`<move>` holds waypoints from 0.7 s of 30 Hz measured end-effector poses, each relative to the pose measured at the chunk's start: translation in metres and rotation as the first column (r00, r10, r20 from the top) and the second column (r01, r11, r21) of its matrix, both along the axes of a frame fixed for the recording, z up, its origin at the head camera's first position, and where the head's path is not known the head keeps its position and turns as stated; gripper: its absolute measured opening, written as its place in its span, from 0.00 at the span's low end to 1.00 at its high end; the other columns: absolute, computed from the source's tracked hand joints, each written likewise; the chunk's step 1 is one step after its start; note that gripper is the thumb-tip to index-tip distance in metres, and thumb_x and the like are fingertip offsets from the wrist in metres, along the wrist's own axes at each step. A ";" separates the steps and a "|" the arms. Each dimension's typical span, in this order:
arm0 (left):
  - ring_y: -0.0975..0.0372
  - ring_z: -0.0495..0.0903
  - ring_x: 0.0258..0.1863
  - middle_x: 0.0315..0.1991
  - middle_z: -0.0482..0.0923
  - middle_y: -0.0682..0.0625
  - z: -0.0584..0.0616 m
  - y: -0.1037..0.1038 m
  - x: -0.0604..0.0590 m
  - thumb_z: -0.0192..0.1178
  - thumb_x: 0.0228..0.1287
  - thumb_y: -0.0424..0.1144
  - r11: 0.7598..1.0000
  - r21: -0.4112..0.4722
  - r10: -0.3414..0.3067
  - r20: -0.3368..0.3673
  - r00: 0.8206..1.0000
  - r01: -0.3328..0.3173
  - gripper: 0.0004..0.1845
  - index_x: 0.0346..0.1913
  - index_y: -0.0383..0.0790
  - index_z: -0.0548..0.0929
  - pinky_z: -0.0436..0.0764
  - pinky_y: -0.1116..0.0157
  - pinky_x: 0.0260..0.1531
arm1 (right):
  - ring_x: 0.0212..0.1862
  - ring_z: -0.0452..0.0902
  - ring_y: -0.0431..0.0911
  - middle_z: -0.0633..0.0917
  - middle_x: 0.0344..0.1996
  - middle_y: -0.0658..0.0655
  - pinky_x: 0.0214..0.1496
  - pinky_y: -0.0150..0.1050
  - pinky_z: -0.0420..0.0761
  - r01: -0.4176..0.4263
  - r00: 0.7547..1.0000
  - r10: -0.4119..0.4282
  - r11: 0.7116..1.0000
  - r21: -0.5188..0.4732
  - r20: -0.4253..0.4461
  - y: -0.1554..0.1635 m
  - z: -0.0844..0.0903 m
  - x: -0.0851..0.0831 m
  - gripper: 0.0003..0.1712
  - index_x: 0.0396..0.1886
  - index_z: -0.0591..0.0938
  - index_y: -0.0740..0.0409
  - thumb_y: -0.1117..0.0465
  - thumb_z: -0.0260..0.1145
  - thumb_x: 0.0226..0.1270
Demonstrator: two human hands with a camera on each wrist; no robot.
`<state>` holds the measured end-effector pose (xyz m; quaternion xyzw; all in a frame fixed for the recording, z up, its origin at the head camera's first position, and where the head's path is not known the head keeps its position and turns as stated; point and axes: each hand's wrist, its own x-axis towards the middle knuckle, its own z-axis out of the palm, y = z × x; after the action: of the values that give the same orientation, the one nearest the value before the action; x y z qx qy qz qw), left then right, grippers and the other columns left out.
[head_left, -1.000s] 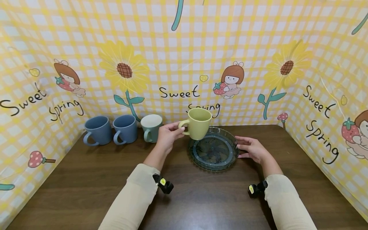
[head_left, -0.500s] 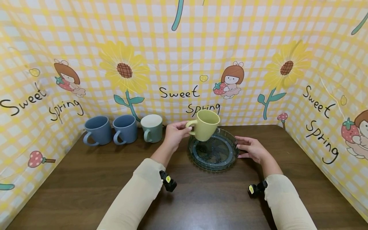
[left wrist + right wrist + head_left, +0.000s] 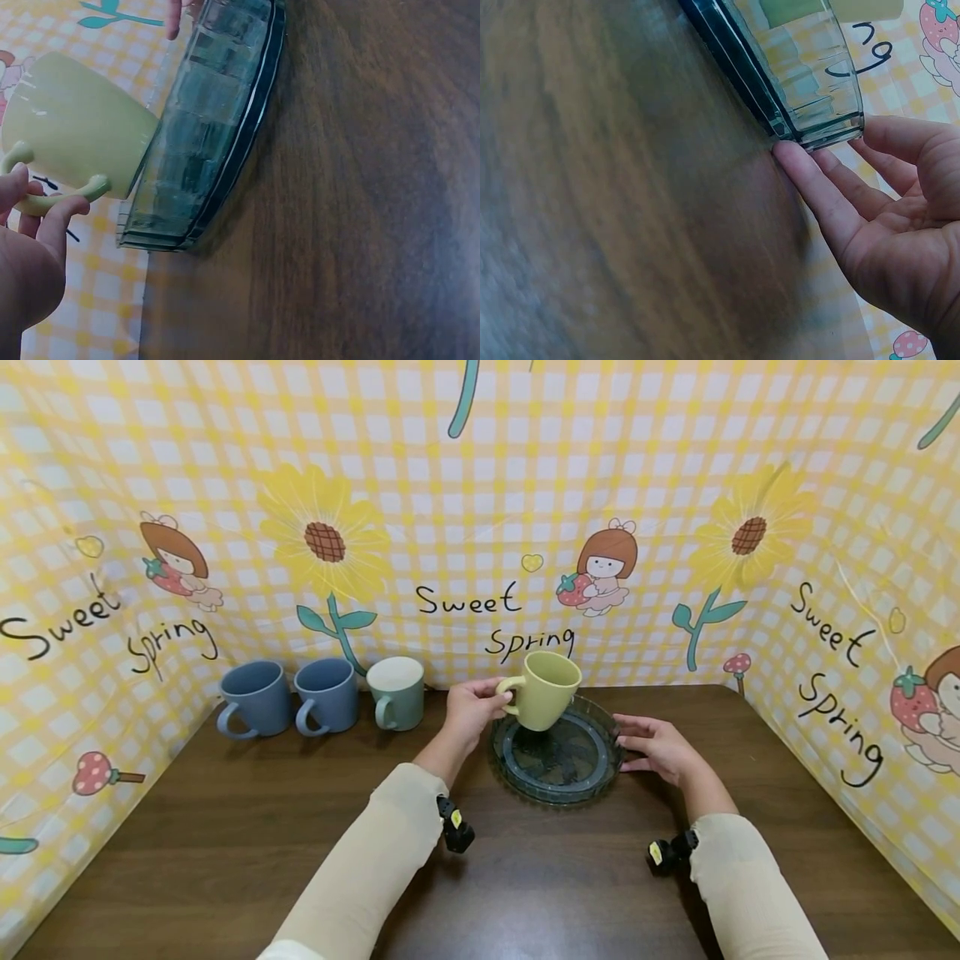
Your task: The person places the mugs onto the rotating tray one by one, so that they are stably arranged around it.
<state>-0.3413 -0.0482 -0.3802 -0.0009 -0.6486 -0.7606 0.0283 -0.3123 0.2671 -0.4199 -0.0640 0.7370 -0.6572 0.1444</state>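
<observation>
Yellow mug (image 3: 552, 697), handle (image 3: 512, 682) left, perhaps tilted

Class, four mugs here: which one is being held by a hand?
The yellow mug: the left hand grips its handle, while the two blue mugs and the green mug stand untouched on the table.

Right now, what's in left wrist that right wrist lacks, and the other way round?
Left wrist only: the left hand pinching the handle of the yellow-green mug.
Right wrist only: the palm of the right hand; left wrist catches just some of its fingers.
Both: transparent dish, wooden table, checked cloth and the mug's body, heavily cropped in right wrist.
</observation>
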 end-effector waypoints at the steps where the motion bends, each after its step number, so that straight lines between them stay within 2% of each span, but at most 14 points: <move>1: 0.56 0.85 0.33 0.35 0.83 0.45 -0.001 0.001 -0.001 0.68 0.58 0.25 1.000 0.004 0.001 0.009 1.000 -0.001 0.15 0.49 0.31 0.86 0.84 0.70 0.26 | 0.70 0.56 0.65 0.59 0.70 0.73 0.45 0.47 0.86 -0.001 1.000 0.001 1.000 0.001 0.000 0.000 0.000 0.000 0.33 0.75 0.57 0.65 0.69 0.55 0.74; 8: 0.58 0.84 0.31 0.35 0.83 0.45 -0.007 0.006 -0.006 0.68 0.57 0.25 0.999 0.030 0.013 0.033 0.999 -0.014 0.15 0.49 0.31 0.86 0.85 0.68 0.27 | 0.70 0.55 0.65 0.57 0.71 0.73 0.46 0.47 0.86 0.000 1.000 0.000 1.000 0.008 -0.001 0.000 0.001 0.000 0.33 0.75 0.57 0.65 0.70 0.55 0.74; 18: 0.61 0.83 0.30 0.34 0.82 0.46 -0.014 0.008 -0.009 0.67 0.58 0.23 0.997 0.062 0.048 0.051 0.998 -0.051 0.15 0.50 0.30 0.85 0.84 0.69 0.27 | 0.70 0.55 0.65 0.59 0.70 0.73 0.46 0.48 0.85 0.005 1.000 -0.005 1.000 0.002 0.010 0.000 0.000 0.000 0.33 0.75 0.58 0.64 0.69 0.56 0.74; 21: 0.60 0.84 0.32 0.35 0.82 0.45 -0.016 0.007 -0.010 0.67 0.58 0.23 0.996 0.069 0.050 0.052 0.997 -0.053 0.16 0.50 0.31 0.85 0.85 0.67 0.30 | 0.69 0.57 0.64 0.59 0.70 0.73 0.46 0.48 0.85 0.005 1.000 -0.005 1.000 -0.001 0.005 0.001 -0.001 0.000 0.33 0.75 0.58 0.65 0.69 0.56 0.74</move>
<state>-0.3510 -0.0412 -0.3961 0.0360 -0.6218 -0.7817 0.0314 -0.3125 0.2677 -0.4205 -0.0607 0.7367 -0.6579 0.1444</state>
